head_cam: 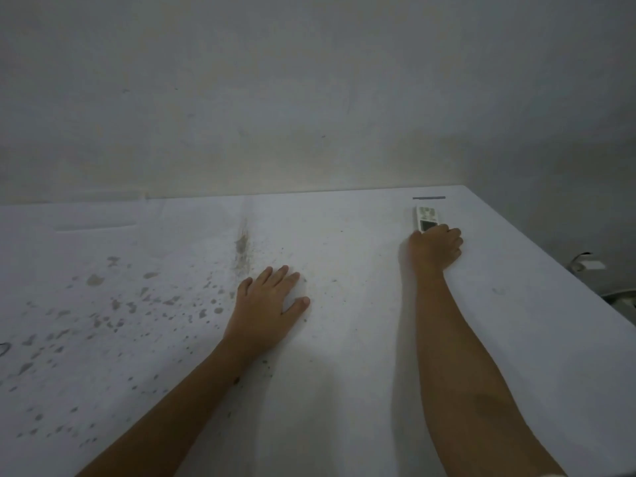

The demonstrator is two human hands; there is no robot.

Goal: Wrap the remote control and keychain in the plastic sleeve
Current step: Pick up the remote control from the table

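A white remote control [427,217] with a dark screen lies far out on the white table [344,339], near its back right corner. My right hand [436,248] is curled around the remote's near end and grips it. My left hand [272,299] rests flat on the table's middle, palm down, fingers spread, holding nothing. I see no keychain and no plastic sleeve in this view.
A thin dark strip [428,197] lies at the table's back edge just beyond the remote. Grey stains [113,315] speckle the left half of the table. A bare wall [309,98] rises behind. Past the right edge, a dim white object [586,263] sits lower down.
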